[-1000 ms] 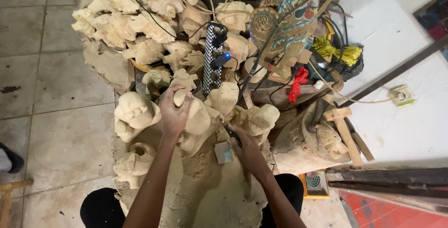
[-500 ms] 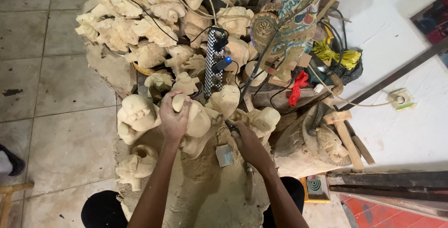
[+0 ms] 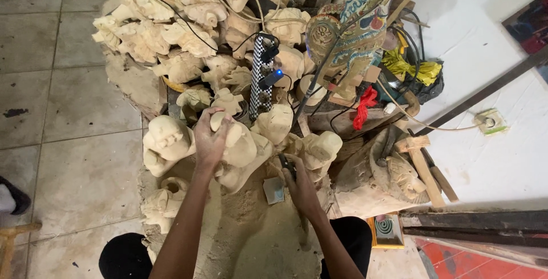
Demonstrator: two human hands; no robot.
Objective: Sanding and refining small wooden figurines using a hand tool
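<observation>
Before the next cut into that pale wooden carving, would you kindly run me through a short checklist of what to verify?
1. Left hand steadies the pale wooden carving: ok, palm and fingers lie over its top.
2. Right hand has hold of the dark tool: ok, fingers closed around it.
3. Tool edge set against the carving: cannot tell, the tip is too small and dark to see.
4. Left fingers out of the tool's line: cannot tell, though the two hands are apart.
5. Checkered power strip and its cables away from the hands: ok, they lie further up the pile.
6. Carving seated firmly: cannot tell, other carvings crowd around its base.
</observation>
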